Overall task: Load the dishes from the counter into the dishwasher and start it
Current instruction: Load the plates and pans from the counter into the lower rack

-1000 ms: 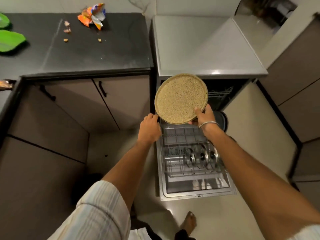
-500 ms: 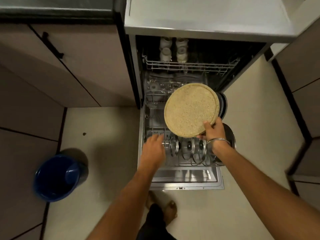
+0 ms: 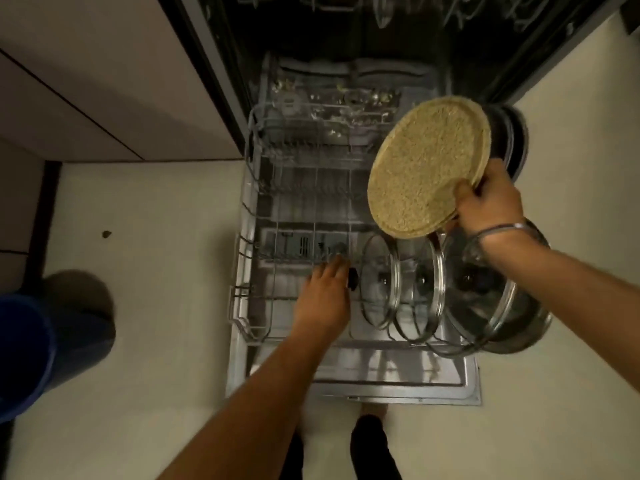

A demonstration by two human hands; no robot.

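A round tan speckled plate [image 3: 422, 171] hangs tilted above the right side of the pulled-out lower rack [image 3: 254, 209] of the open dishwasher. My right hand [image 3: 488, 199] grips its lower right rim, thumb on the face. My left hand [image 3: 325, 296] reaches down into the rack with fingers stretched forward, beside the leftmost of three upright glass lids [image 3: 379, 278]; whether it touches the wires is unclear. Dark plates [image 3: 512, 140] stand on edge behind the tan plate.
The dishwasher door [image 3: 353, 382] lies open flat on the floor in front of me. A steel pot [image 3: 519, 327] sits at the rack's right end. A blue bucket [image 3: 24, 355] stands on the floor at left. Cabinet fronts run along the upper left.
The view has dropped closer to the rack. My right hand carried the plate down and to the right, and my left hand reached further into the rack beside the lids.
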